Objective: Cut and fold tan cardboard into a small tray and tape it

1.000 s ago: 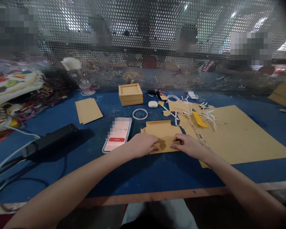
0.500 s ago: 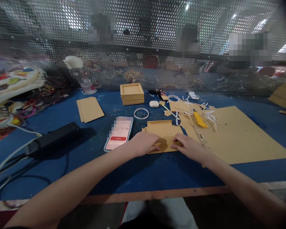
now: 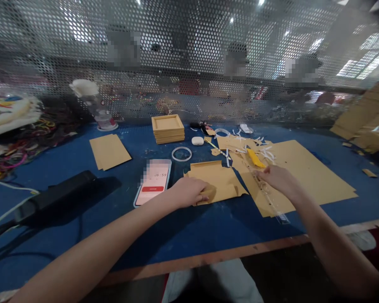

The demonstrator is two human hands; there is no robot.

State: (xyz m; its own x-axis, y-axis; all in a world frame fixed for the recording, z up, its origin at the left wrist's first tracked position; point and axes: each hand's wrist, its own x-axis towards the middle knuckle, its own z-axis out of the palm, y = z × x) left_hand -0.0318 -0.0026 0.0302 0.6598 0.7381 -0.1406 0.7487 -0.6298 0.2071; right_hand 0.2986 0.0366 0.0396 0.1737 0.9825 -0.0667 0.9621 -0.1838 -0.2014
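A piece of brown cardboard point(image 3: 222, 181) with folded-up edges lies flat on the blue table. My left hand point(image 3: 189, 191) rests on its left side, fingers curled over the card and gripping it. Off to the right, my right hand point(image 3: 278, 179) is stretched over large brown cardboard sheets point(image 3: 316, 181), its fingertips at the lower end of a yellow flat object point(image 3: 255, 158) whose kind I cannot make out. Its fingers look apart, without a clear grip. A clear plastic ruler point(image 3: 273, 204) lies under and beside that hand.
Left of the cardboard lies a lit phone point(image 3: 153, 183). Behind are a stack of shallow cardboard trays point(image 3: 168, 129), a tape ring point(image 3: 181, 154), a white earbud case point(image 3: 197, 141) and paper scraps point(image 3: 267, 151). A black power adapter point(image 3: 58, 195) and flat card pieces point(image 3: 110, 151) lie left.
My right hand has left the folded cardboard and moved right to the yellow object. The left hand stays on the cardboard. The view has turned slightly right.
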